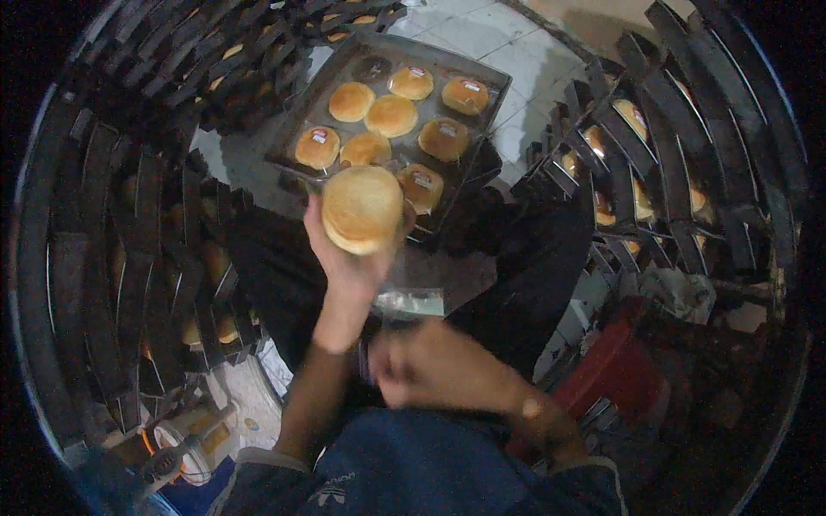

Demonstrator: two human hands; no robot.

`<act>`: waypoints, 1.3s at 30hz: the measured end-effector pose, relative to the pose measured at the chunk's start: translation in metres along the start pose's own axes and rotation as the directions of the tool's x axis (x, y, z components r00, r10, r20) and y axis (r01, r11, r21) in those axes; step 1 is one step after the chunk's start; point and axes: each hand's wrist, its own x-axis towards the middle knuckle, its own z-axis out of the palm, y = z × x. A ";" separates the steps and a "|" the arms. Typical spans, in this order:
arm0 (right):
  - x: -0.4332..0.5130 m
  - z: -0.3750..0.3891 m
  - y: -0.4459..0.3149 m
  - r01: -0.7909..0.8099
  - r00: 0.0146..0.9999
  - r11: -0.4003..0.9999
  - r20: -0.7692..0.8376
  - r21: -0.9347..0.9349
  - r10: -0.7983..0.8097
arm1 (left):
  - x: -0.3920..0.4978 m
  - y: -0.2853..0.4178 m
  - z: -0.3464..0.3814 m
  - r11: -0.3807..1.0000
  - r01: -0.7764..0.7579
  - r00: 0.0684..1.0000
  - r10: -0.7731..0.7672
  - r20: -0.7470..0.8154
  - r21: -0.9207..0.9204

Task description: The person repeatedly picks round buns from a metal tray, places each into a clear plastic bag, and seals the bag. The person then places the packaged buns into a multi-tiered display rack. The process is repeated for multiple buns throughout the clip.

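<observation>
A round golden bun rests in my left hand, its fingers curled around the sides, over the near edge of a dark metal baking tray. Close to my body, my right hand is blurred by motion, with its fingers bent. Whether it grips anything cannot be made out. Just beyond it lies clear plastic film, seemingly bags, above my lap. Bare buns and buns in clear wrappers with labels sit together on the tray.
Stacked dark trays holding buns rise on the left and right. A red plastic stool or crate stands at lower right. At lower left are a white tub and a container. Pale floor tiles show beyond the tray.
</observation>
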 end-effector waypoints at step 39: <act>-0.114 -0.108 0.024 -0.544 -0.048 0.838 -0.999 0.047 0.025 | 0.035 -0.125 0.111 0.394 -0.024 1.000 0.011 0.021 0.919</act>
